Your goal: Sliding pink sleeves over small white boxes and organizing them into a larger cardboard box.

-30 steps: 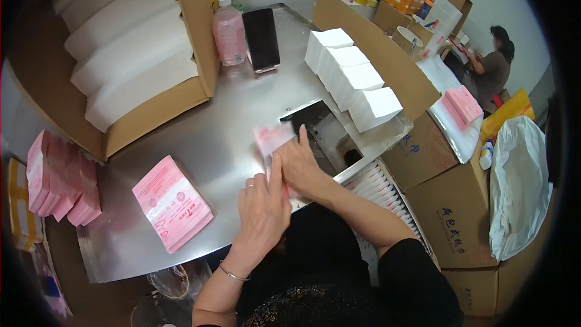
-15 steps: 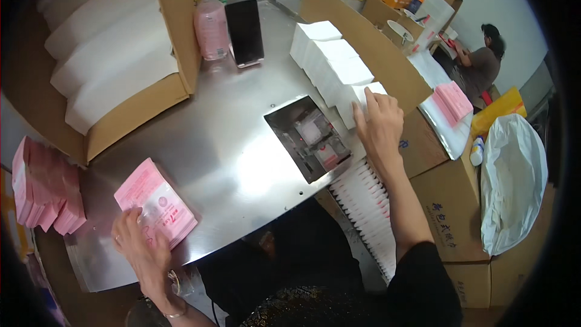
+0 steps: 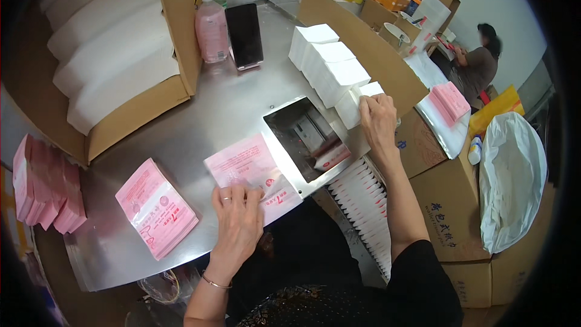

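Note:
My left hand [image 3: 238,218] presses its bent fingers onto a single flat pink printed plastic wrapper [image 3: 242,157], which lies on the metal table beside a rectangular opening [image 3: 308,139]. Left of it sits a thick stack of the same pink wrappers [image 3: 156,206]. At the right, my right hand [image 3: 379,124] has its fingers closed on the near end of a row of folded white tissue stacks, gripping a small stack of tissues [image 3: 370,89]. The rest of the white row [image 3: 330,63] runs away toward the back. Inside the opening, a pink-printed piece shows among metal parts.
A cardboard box of white tissue [image 3: 115,54] stands at the left, with pink bundles [image 3: 45,188] near it. A phone [image 3: 244,36] and pink bottle [image 3: 212,27] stand at the back. Below the opening is a tray of packed pieces [image 3: 361,212]. Another person [image 3: 478,63] sits far right.
My left hand has moved right from the wrapper stack, bringing one wrapper beside the opening. My right hand has closed its fingers at the near tissues, which have shifted slightly.

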A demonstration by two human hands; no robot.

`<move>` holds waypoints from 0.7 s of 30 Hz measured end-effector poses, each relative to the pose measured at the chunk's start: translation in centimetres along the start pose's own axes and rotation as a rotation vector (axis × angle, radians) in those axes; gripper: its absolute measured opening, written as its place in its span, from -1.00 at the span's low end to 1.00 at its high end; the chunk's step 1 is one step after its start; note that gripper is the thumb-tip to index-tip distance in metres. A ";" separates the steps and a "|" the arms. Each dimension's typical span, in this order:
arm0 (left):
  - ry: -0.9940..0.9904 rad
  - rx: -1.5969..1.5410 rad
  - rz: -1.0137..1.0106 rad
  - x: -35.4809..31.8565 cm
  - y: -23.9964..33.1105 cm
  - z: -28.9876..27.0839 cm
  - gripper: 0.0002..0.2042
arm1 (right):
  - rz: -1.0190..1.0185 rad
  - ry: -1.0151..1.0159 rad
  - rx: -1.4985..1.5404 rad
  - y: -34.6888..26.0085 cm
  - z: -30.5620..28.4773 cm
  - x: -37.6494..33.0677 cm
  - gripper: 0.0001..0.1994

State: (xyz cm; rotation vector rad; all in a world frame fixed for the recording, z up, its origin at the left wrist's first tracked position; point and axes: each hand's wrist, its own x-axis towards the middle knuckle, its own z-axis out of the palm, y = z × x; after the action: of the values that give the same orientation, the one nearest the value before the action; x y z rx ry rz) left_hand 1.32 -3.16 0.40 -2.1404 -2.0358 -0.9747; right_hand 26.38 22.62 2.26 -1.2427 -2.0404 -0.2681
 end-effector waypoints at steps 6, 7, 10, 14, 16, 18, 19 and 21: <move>0.001 -0.102 0.014 -0.4 -0.9 0.7 -0.71 | -0.029 0.115 0.053 -0.2 0.1 -0.3 -0.79; -0.033 -0.168 0.029 -0.4 -1.0 0.8 -0.68 | -0.036 0.116 0.059 -0.7 0.0 -0.4 -0.79; -0.019 -0.167 0.076 0.3 0.1 1.2 -0.70 | -0.236 0.113 0.140 -2.8 0.8 -1.6 -0.50; -0.065 -0.093 -0.015 -0.1 -1.6 0.1 -0.40 | -0.923 -0.249 0.482 -15.0 -3.4 -10.4 -0.57; -0.095 0.061 -0.107 0.1 -1.6 -0.4 -0.21 | -0.822 -0.246 0.435 -15.6 -2.1 -11.7 -0.61; 0.009 0.098 -0.070 0.7 0.1 1.0 -0.17 | -0.664 -0.346 0.208 -14.8 0.9 -8.5 -0.65; 0.002 0.103 -0.067 0.5 0.2 1.5 -0.17 | -0.673 -0.482 0.136 -16.0 1.2 -6.6 -0.84; 0.136 0.085 -0.155 1.2 0.3 2.3 -0.20 | -0.627 -0.620 0.245 -19.2 1.2 -6.9 -0.89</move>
State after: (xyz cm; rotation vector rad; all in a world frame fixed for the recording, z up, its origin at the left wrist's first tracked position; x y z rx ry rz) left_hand 2.52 -1.13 -0.82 -1.8448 -2.1602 -1.0008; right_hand 11.61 8.64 0.26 -0.5319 -2.8665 0.1046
